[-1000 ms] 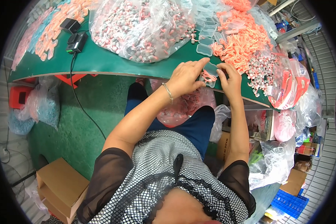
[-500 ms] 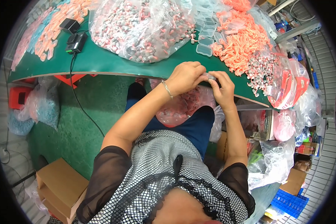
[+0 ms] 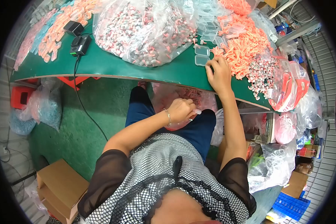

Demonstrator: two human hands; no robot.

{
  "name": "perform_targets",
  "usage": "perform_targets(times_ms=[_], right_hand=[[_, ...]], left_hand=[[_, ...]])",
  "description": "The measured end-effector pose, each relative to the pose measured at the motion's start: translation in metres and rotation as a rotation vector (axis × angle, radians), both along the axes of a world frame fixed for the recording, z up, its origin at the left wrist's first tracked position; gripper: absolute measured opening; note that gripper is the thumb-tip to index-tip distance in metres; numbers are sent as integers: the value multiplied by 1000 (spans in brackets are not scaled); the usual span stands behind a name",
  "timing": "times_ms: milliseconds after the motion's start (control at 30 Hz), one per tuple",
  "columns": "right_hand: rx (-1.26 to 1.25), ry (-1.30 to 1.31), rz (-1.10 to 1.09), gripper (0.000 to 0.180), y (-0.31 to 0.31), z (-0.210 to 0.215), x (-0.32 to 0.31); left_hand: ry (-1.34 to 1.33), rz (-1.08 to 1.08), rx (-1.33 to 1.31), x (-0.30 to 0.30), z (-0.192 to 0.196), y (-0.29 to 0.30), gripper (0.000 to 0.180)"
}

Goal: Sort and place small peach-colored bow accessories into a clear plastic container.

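Note:
My left hand (image 3: 181,111), with a bangle on its wrist, is held low over my lap. Its fingers are closed around a small pale translucent case (image 3: 197,111), mostly hidden by the hand. My right hand (image 3: 220,72) reaches over the green table's front part, thumb and fingers curled at the right edge of an opened clear plastic case (image 3: 202,60). That case lies flat, lid folded back away from me. Just right of this hand is a heap of orange cords (image 3: 244,44). Small grey-and-pink plugs (image 3: 259,76) lie beside the cords.
A large clear bag (image 3: 145,37) of grey-and-pink plugs sits mid-table. More clear cases (image 3: 209,30) are stacked behind. Filled orange cases (image 3: 54,44) and a black charger (image 3: 80,45) with a hanging cable are at left. Another bag (image 3: 164,99) sits under the table edge.
My hands have parted. The left has come down toward my lap with the small case; the right has moved up to the clear case on the table.

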State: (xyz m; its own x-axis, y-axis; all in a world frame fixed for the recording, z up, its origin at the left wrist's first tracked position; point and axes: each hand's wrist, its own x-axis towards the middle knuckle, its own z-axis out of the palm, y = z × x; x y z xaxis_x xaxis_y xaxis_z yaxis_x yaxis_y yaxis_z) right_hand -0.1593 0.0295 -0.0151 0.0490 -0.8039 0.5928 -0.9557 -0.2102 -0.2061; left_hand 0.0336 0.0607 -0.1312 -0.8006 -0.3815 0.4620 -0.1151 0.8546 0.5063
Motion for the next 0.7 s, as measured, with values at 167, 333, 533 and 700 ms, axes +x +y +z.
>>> perform_targets(times_ms=[167, 333, 533, 700], right_hand=[[28, -56, 16, 12, 30, 2, 8], [39, -91, 23, 14, 44, 0, 0], [30, -149, 28, 17, 54, -3, -9], [-11, -188, 25, 20, 56, -1, -5]], left_hand=[[-412, 81, 184, -17, -64, 3, 27], [-185, -92, 183, -13, 12, -1, 19], [154, 315, -54, -22, 132, -78, 13], [-346, 586, -145, -58, 123, -158, 16]])
